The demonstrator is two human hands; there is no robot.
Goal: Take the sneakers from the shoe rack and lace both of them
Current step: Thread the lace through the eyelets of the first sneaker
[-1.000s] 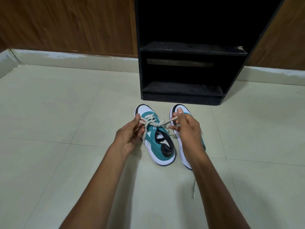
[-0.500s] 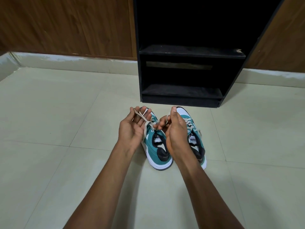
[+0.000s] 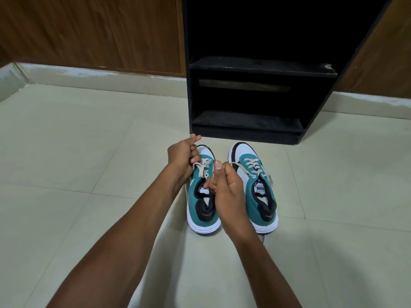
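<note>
Both hands have drawn apart since the frame half a second earlier, pulling the lace taut. The left hand (image 3: 183, 155) grips one cream lace end (image 3: 201, 168) beside the left teal sneaker (image 3: 203, 196); the right hand (image 3: 226, 190) pinches the other end over its collar. The right sneaker (image 3: 255, 187), apparently laced, stands just beside it on the tiled floor (image 3: 89, 152), before the black shoe rack (image 3: 246, 127). Tightening appears under way; a knot likely comes next.

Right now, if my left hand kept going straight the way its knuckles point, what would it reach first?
Probably the bottom front edge of the black wooden shoe rack. The left hand points forward over bare pale tiled floor toward it, though depth is unclear.
</note>
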